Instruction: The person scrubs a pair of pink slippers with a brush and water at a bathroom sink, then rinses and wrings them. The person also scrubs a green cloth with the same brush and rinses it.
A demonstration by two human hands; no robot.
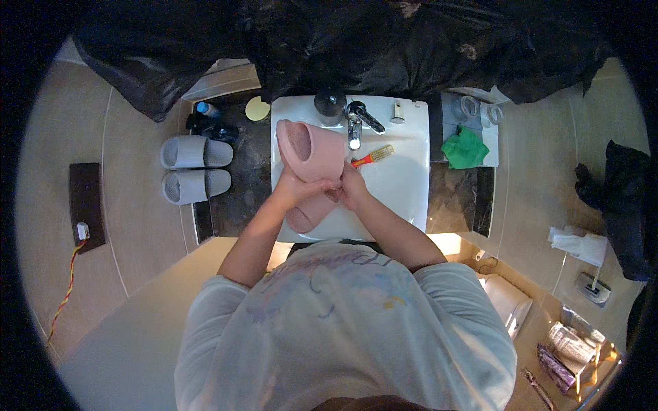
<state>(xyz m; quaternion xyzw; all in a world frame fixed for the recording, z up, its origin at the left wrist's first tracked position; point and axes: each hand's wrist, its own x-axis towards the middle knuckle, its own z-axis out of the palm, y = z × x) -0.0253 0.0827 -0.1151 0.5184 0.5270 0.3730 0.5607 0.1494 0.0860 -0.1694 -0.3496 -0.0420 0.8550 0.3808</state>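
Note:
A pink slide slipper (321, 153) is tilted over the white washbasin (384, 212), its foot opening toward the upper left. My left hand (300, 188) is closed around it from below, thumb stretched across toward the other hand. At the slipper's right side, my right hand (351, 188) has its fingers bent against it; the fingertips are partly hidden. Another pink part (312, 214) shows below my hands, and I cannot tell if it belongs to the same slipper. A brush (374, 157) with a red and yellow handle lies in the basin, just beyond my right hand.
A chrome tap (355, 127) stands at the basin's back, beside a dark round container (330, 107). Two grey slippers (197, 170) rest on the left counter near bottles (209, 111). On the right counter lies a green cloth (465, 147). Black sheeting (411, 48) hangs behind.

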